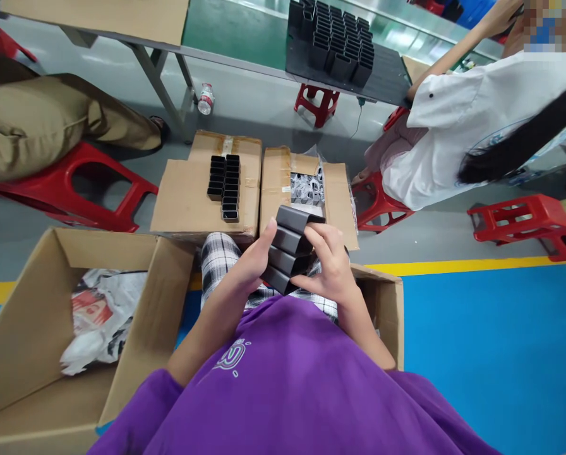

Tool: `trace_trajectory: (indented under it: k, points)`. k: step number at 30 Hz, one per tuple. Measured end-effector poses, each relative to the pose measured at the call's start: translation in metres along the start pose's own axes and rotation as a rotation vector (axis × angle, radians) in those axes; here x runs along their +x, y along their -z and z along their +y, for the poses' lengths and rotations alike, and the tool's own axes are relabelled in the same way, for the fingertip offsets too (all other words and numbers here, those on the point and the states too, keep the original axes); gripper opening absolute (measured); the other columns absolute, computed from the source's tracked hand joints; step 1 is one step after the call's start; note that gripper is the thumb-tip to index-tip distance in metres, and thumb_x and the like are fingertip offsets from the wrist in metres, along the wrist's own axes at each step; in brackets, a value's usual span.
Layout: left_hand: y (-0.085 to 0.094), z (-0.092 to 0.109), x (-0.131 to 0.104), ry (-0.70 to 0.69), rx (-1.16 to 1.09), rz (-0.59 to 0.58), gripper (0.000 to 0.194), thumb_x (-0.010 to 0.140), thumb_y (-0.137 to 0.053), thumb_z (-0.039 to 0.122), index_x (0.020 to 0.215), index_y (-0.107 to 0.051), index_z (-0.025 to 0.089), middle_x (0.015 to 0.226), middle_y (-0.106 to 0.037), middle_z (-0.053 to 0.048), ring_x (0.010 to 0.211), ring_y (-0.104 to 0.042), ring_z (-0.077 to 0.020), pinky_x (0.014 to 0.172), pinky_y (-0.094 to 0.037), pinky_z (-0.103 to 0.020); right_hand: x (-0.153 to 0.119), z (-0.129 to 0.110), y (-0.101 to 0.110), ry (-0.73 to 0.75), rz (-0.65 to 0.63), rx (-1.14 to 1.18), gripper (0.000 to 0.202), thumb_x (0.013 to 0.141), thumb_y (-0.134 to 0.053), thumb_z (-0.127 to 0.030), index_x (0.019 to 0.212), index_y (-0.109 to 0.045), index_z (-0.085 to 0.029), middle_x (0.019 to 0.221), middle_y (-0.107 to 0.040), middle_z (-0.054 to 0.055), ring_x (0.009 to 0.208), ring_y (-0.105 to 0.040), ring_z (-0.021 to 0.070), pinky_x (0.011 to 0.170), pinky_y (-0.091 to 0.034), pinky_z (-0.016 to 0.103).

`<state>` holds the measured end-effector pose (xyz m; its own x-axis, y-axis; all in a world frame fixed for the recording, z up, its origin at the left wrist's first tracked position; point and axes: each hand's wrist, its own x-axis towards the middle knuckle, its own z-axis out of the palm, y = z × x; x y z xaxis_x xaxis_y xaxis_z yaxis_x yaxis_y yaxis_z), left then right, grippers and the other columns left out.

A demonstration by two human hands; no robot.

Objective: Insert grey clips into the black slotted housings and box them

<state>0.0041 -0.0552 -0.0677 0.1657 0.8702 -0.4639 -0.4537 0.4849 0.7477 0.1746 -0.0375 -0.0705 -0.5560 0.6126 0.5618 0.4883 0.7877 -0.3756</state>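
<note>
Between my two hands, above my lap, is a short stack of black rectangular tube pieces (289, 249), held tilted. My left hand (257, 256) grips the stack from the left, its thumb along the upper left edge and its other fingers hidden behind. My right hand (329, 262) closes on the right side, fingers at the open ends of the pieces. Beyond my hands, two rows of similar black tubes (225, 183) stand on a closed cardboard box (179, 199). Beside it, an open carton (276, 183) holds many grey-silver pieces (307, 188).
A large open box (22, 322) with crumpled plastic bags (105, 316) stands at my left; another box (394, 309) is by my right arm. Ahead, a workbench (235, 31) carries many black tubes (342, 44). People sit on red stools (107, 183) at left and right.
</note>
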Motion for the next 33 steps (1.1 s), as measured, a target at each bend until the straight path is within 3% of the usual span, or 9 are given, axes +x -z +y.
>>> trace_trajectory:
  k: [4,8,13,17,25,30,33]
  points:
    - [0.0,-0.004,0.001,-0.158,0.166,0.136,0.064,0.079,-0.059,0.074,0.1,-0.072,0.015,0.078,-0.071,-0.004,0.078,-0.065,-0.0189,0.07,-0.052,-0.027,0.0,0.0,-0.002,0.014,-0.007,-0.03,0.071,0.086,-0.06,-0.041,0.148,-0.031,-0.023,0.125,-0.053,0.015,0.115,-0.054,0.0328,0.093,-0.046,0.049]
    - [-0.002,-0.006,0.001,-0.244,0.223,0.15,0.06,0.079,-0.059,0.073,0.096,-0.07,0.017,0.079,-0.07,-0.002,0.075,-0.061,-0.0168,0.067,-0.049,-0.025,-0.001,0.001,-0.005,0.015,-0.003,0.01,0.073,0.085,-0.061,-0.038,0.149,-0.03,-0.022,0.127,-0.052,0.015,0.118,-0.052,0.0334,0.096,-0.044,0.049]
    - [0.005,-0.007,0.003,-0.139,0.179,0.068,0.066,0.078,-0.056,0.076,0.102,-0.068,0.016,0.083,-0.071,-0.006,0.083,-0.066,-0.0226,0.07,-0.051,-0.03,-0.003,0.002,-0.008,-0.002,-0.005,0.045,0.076,0.084,-0.062,-0.04,0.15,-0.03,-0.022,0.128,-0.052,0.015,0.118,-0.051,0.0336,0.097,-0.043,0.049]
    - [0.011,-0.009,0.003,-0.221,0.316,0.034,0.062,0.067,-0.073,0.07,0.098,-0.067,0.016,0.09,-0.072,-0.006,0.087,-0.065,-0.0226,0.075,-0.052,-0.029,-0.004,0.0,-0.008,-0.019,0.001,0.025,0.072,0.082,-0.063,-0.037,0.146,-0.034,-0.023,0.125,-0.054,0.015,0.116,-0.054,0.0328,0.095,-0.044,0.049]
    - [0.01,-0.008,-0.001,-0.215,0.265,-0.015,0.064,0.07,-0.072,0.069,0.106,-0.066,0.016,0.097,-0.072,-0.007,0.093,-0.066,-0.0241,0.079,-0.053,-0.029,-0.004,0.0,-0.008,-0.007,0.05,0.034,0.07,0.082,-0.064,-0.037,0.144,-0.036,-0.023,0.123,-0.056,0.014,0.113,-0.057,0.0323,0.092,-0.047,0.049]
    - [0.01,0.003,-0.017,-0.165,0.058,-0.234,0.085,0.072,-0.062,0.079,0.131,-0.06,0.018,0.105,-0.074,-0.011,0.105,-0.067,-0.031,0.086,-0.054,-0.036,-0.009,0.002,-0.007,-0.034,0.179,0.243,0.079,0.078,-0.072,-0.047,0.146,-0.036,-0.024,0.122,-0.057,0.013,0.111,-0.058,0.0308,0.091,-0.051,0.047]
    - [0.006,0.012,-0.029,-0.129,0.004,-0.21,0.093,0.07,-0.068,0.076,0.143,-0.05,0.021,0.113,-0.073,-0.011,0.104,-0.068,-0.0319,0.085,-0.054,-0.036,-0.011,0.001,-0.009,-0.06,0.211,0.339,0.083,0.076,-0.074,-0.053,0.145,-0.037,-0.025,0.123,-0.057,0.013,0.113,-0.058,0.0307,0.094,-0.052,0.049]
